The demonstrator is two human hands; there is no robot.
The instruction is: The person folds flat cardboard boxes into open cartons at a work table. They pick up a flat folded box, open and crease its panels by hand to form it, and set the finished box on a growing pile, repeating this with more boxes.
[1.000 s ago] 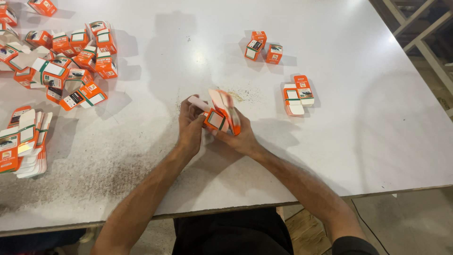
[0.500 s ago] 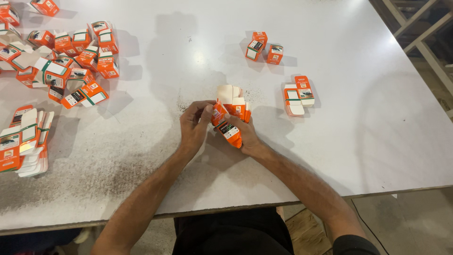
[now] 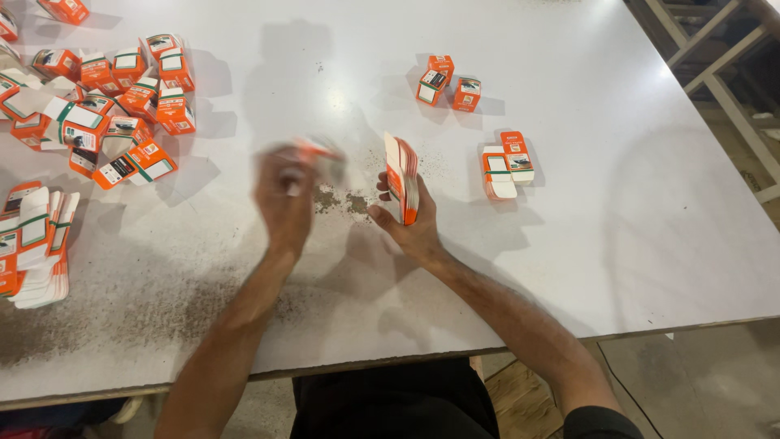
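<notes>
Head view, the only one we have. Right hand (image 3: 414, 223) sits at centre frame, gripping a thin stack of flat carton blanks (image 3: 401, 177), orange and white. The stack stands on edge, long axis running up and down the frame, thumb on the near face and fingers behind. Left hand (image 3: 284, 199) is just left of centre, blurred with motion. We see a smear of orange and white at its fingertips, likely a small carton (image 3: 321, 156), but whether the hand is clamped on it or loosing it we cannot tell. The two hands are apart, the stack lying to the right of the left hand, with a patch of dark grit (image 3: 341, 199) on the white surface (image 3: 569, 268) between them. The right hand is the one on the stack; the left hand is the nearer one to the heap at upper left.

Packages by place:
- Upper left: a loose heap of folded cartons (image 3: 114, 89), small orange boxes with white label panels, lying at all angles.
- Left edge, mid-height: a fanned pile of flat blanks (image 3: 36, 244), white and orange with green stripes.
- Upper centre: two small orange boxes (image 3: 447, 81) just beside each other, upright-ish.
- Right of the stack: a pair of boxes (image 3: 505, 162) lying flat, side by side, touching.

Lettering too small to tell. More dark grit lies at lower left.
</notes>
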